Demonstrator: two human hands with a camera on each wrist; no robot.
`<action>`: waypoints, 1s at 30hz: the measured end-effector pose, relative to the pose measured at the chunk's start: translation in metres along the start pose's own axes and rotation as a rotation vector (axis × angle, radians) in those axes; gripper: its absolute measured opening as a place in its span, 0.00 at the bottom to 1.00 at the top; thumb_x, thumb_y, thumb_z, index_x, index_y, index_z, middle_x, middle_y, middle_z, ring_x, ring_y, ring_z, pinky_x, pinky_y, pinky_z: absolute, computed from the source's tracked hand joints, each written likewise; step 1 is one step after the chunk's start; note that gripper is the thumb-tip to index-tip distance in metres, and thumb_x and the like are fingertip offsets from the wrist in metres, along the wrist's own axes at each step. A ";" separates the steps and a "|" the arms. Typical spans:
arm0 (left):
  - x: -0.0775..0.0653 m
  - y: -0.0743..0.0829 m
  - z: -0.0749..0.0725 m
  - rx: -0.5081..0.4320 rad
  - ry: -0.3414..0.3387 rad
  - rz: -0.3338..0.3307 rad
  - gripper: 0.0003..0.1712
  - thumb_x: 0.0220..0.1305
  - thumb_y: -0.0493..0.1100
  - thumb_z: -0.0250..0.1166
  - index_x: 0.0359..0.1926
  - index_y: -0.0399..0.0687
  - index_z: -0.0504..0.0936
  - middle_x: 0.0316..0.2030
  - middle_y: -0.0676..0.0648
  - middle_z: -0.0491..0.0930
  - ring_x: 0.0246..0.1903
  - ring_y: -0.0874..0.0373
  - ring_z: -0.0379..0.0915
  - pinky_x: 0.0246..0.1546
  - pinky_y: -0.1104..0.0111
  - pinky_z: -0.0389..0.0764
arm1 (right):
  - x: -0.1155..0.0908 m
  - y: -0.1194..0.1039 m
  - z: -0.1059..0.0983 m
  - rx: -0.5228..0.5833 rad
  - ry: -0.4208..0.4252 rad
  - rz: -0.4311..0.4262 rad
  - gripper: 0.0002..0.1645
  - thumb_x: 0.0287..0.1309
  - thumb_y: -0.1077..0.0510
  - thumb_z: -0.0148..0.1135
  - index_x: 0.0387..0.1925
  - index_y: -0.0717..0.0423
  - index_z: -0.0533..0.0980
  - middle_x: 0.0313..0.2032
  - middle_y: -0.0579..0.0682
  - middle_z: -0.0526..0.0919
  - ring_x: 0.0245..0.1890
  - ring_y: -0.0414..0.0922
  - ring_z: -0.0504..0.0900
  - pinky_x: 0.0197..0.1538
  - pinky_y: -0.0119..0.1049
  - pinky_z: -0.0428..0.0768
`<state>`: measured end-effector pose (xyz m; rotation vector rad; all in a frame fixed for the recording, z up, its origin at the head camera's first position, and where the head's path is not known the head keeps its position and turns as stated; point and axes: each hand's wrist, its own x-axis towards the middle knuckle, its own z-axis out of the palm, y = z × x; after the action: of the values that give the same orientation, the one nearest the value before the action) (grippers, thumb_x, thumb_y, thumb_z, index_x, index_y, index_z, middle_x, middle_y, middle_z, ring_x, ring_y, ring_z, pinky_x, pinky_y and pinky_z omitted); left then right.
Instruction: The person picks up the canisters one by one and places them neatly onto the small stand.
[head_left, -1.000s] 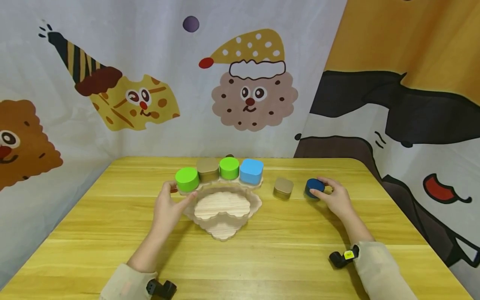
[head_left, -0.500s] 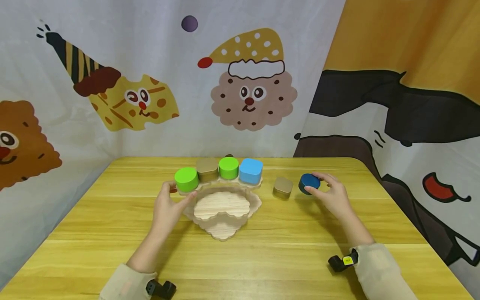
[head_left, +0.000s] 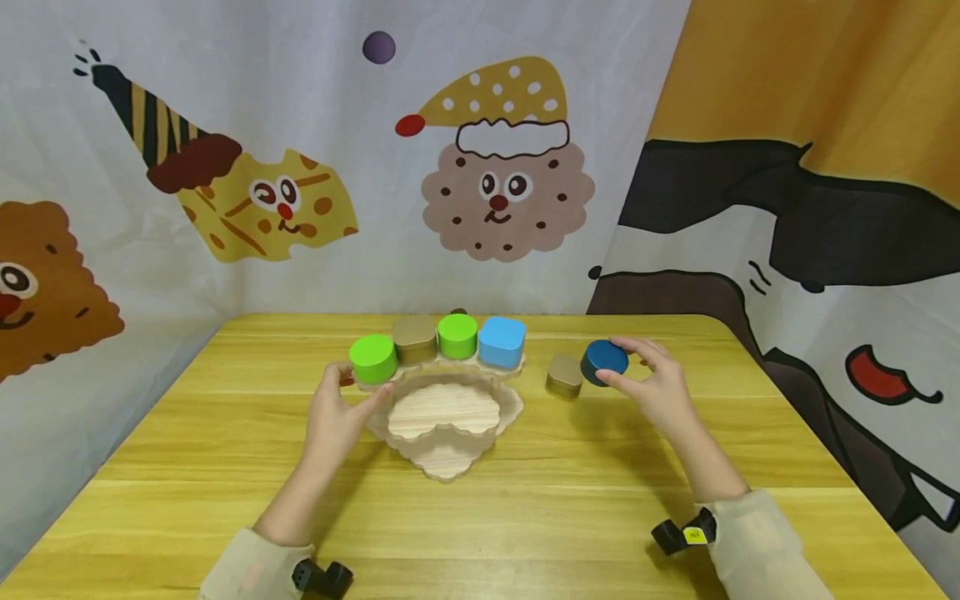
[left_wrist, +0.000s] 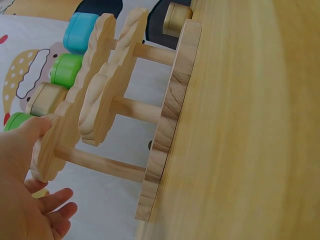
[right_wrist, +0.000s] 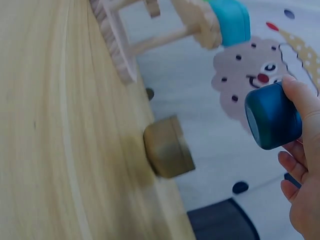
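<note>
The right hand (head_left: 662,392) pinches a dark blue tin (head_left: 603,362) and holds it in the air above the table (head_left: 480,537) (near a gold tin (head_left: 564,377), which stands there). The left hand (head_left: 332,421) is clamped on the upper left end of the wooden stand (head_left: 444,410).

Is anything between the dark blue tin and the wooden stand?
Yes, a gold tin stands on the table between the dark blue tin and the wooden stand. Held raised, the blue one might clear it.
</note>
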<state>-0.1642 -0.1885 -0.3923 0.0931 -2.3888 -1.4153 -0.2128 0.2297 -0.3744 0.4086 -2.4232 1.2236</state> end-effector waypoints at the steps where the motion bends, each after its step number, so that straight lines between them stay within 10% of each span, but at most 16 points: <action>1: 0.000 0.000 0.000 -0.001 0.000 0.000 0.39 0.52 0.54 0.74 0.54 0.34 0.68 0.49 0.36 0.72 0.53 0.40 0.66 0.53 0.49 0.67 | 0.000 -0.004 0.000 0.000 -0.002 -0.005 0.32 0.48 0.55 0.75 0.55 0.59 0.77 0.52 0.55 0.77 0.54 0.50 0.70 0.50 0.49 0.65; 30: 0.000 -0.001 0.000 -0.008 -0.005 -0.001 0.39 0.52 0.54 0.74 0.55 0.33 0.68 0.49 0.36 0.72 0.53 0.40 0.66 0.54 0.49 0.66 | -0.008 -0.102 0.038 0.184 -0.091 -0.134 0.33 0.43 0.56 0.78 0.53 0.57 0.79 0.52 0.47 0.79 0.56 0.44 0.70 0.58 0.50 0.69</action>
<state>-0.1647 -0.1891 -0.3932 0.0890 -2.3875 -1.4267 -0.1707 0.1408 -0.3273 0.6826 -2.3223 1.4001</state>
